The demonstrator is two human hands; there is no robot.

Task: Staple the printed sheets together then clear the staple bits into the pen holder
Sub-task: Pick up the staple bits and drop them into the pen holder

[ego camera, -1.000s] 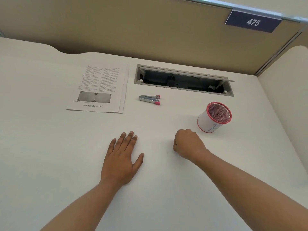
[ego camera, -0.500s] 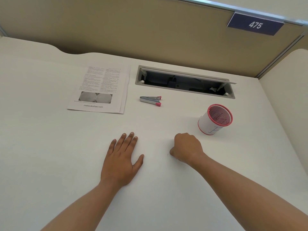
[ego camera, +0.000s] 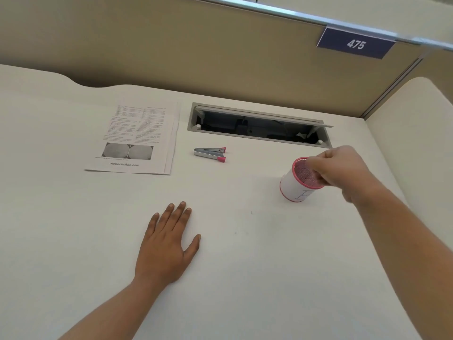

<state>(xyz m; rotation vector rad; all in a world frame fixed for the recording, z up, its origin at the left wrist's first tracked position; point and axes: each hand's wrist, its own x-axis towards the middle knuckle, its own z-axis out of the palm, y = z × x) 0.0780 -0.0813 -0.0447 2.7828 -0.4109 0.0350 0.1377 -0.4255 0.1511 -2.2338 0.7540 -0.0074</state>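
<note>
Printed sheets [ego camera: 137, 141] lie far left on desk [ego camera: 73, 229]. Stapler [ego camera: 210, 154] just right of them, cable hatch [ego camera: 259, 126] behind it. Pen holder [ego camera: 291, 190] right, right hand [ego camera: 343, 168] over its mouth. Left hand [ego camera: 164, 246] flat on desk, nearer.

One desk [ego camera: 73, 217] carries one stack of printed sheets [ego camera: 137, 141] near its far edge, the edges of at least two sheets showing; one stapler [ego camera: 210, 155]; and one pen holder [ego camera: 291, 190] toward its right edge. Two hands are in view: one left hand [ego camera: 164, 251], one right hand [ego camera: 343, 168]. Also counted: one open cable hatch [ego camera: 193, 120] and one number plate [ego camera: 355, 44].
</note>
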